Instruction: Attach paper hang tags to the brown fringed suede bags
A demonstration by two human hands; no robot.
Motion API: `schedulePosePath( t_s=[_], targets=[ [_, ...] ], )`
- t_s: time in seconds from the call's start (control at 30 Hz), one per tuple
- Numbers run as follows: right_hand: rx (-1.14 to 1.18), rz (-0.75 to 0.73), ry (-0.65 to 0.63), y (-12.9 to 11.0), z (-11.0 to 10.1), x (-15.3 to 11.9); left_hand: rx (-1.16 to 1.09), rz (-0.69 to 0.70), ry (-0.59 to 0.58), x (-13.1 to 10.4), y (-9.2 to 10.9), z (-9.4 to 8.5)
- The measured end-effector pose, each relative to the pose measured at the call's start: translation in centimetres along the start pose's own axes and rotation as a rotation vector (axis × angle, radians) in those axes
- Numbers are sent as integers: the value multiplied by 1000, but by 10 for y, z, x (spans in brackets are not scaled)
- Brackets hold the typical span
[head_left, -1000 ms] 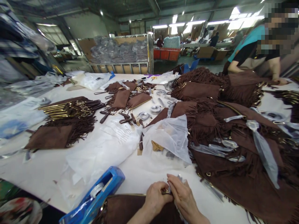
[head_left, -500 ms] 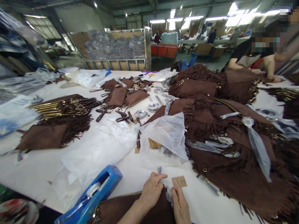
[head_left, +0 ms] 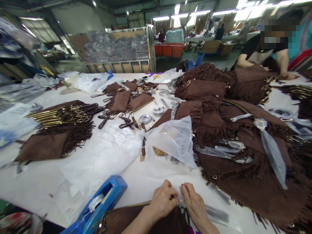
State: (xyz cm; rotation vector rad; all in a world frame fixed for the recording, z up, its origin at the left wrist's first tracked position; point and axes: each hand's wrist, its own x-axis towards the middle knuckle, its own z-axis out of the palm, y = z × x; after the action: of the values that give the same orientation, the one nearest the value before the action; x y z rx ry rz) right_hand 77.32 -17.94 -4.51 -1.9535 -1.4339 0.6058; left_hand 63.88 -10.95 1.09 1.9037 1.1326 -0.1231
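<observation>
A dark brown suede bag with a gold zip edge lies at the near table edge, under my forearms. My left hand is closed above its right end, the fingertips pinching something small and dark that I cannot make out. Facing it, my right hand is closed, thumb and fingers on a tan paper tag seen nearly edge-on. Some clear plastic shows between the two hands. Left of the bag rests a blue tape dispenser. Beside my right wrist lies a blurred grey plastic strip.
Fringed brown bags are heaped along the right. Another stack sits at left, with straps and small pouches farther back. Translucent plastic bags lie mid-table. A co-worker leans over the far right side.
My left hand has gone from a pointing finger to a pinch. My right hand has moved up toward it. The tag that lay flat on the table is now up at my right fingertips.
</observation>
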Motion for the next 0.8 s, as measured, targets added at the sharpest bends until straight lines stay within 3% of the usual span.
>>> schedulePosePath(
  t_s=[0.17, 0.33, 0.5, 0.8],
  targets=[
    [26, -24, 21, -12, 21, -2, -85, 7, -33, 4, -5, 2],
    [41, -148, 74, 5, 32, -4, -55, -120, -57, 7, -2, 3],
    [77, -321, 68, 21, 22, -13, -90, -234, -22, 10, -2, 5],
    [93, -487, 75, 3, -4, -33, -194, -244, -30, 16, -18, 12]
  ],
)
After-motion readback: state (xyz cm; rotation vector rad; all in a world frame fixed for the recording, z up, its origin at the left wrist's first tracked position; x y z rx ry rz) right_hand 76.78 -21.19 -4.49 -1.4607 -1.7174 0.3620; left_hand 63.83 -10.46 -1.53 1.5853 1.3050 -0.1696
